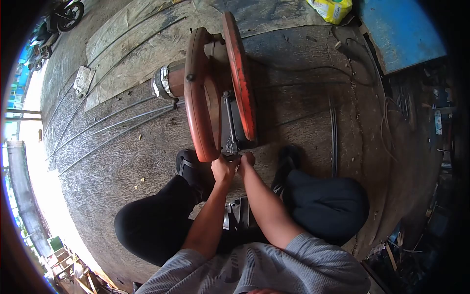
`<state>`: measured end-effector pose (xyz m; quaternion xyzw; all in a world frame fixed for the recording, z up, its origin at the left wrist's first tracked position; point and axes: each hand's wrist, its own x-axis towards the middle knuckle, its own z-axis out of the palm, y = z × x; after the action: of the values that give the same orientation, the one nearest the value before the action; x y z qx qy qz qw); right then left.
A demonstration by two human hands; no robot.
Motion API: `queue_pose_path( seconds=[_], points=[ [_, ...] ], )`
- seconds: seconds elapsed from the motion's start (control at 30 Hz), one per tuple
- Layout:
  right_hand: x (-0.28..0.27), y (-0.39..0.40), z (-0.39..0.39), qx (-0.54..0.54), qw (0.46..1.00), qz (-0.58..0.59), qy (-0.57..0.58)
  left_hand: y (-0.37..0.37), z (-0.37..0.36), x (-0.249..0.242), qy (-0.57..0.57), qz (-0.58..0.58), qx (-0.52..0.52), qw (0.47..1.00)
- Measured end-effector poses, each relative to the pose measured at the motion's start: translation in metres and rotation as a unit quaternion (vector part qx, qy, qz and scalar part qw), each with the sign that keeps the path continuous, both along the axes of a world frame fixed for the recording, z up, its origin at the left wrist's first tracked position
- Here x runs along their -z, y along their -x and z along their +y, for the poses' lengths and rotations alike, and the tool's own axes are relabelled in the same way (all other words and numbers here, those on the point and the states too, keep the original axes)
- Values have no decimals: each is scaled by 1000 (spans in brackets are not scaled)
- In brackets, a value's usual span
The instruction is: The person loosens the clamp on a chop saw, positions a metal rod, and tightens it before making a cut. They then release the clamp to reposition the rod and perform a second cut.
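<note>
A large reddish cut-off saw point(203, 93) stands on the floor in front of me, with a curved handle on its left and an orange-red disc guard point(238, 73) on its right. A thin metal linkage point(231, 117) runs down between them toward my hands. My left hand point(223, 169) is closed at the saw's near end, just under the tip of the handle. Right beside it, my right hand point(246, 161) is closed too, near a small metal fitting point(232, 146). What the fingers hold is hidden or too small to name.
Long thin metal rods point(122, 115) lie on the floor at left, and more rods point(334, 142) at right. A cable point(303, 70) runs behind the saw. At the upper right are a blue sheet point(401, 32) and a yellow bag point(332, 10). A motorcycle point(66, 17) stands upper left.
</note>
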<state>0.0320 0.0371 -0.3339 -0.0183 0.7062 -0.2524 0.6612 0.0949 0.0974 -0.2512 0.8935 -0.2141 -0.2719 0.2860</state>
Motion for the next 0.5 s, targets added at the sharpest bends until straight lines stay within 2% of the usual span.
queue_pose_path(
  seconds=[0.07,0.17,0.23,0.3,0.37,0.4,0.47,0.5],
  points=[
    [-12,-3,-2,16,999,-2,-27,2,3,2,0,-9,9,1000],
    [19,-3,-6,-20,999,37,-34,3,2,2,-1,-49,5,999],
    [9,-3,-8,-42,997,42,-44,4,3,-9,-43,11,18,999],
    [-4,-5,-10,-56,996,48,-54,-2,0,-15,-62,12,31,998],
    [-17,-6,-16,11,993,27,-112,-10,-14,-37,-135,-9,114,984],
    [-14,-4,-15,13,993,29,-112,-16,-20,-37,-177,44,149,972],
    [-7,-4,-13,-36,990,127,-39,-16,-27,-27,-197,33,174,964],
    [9,-1,-12,-35,991,126,-41,-16,-30,-22,-217,22,195,956]
  ],
)
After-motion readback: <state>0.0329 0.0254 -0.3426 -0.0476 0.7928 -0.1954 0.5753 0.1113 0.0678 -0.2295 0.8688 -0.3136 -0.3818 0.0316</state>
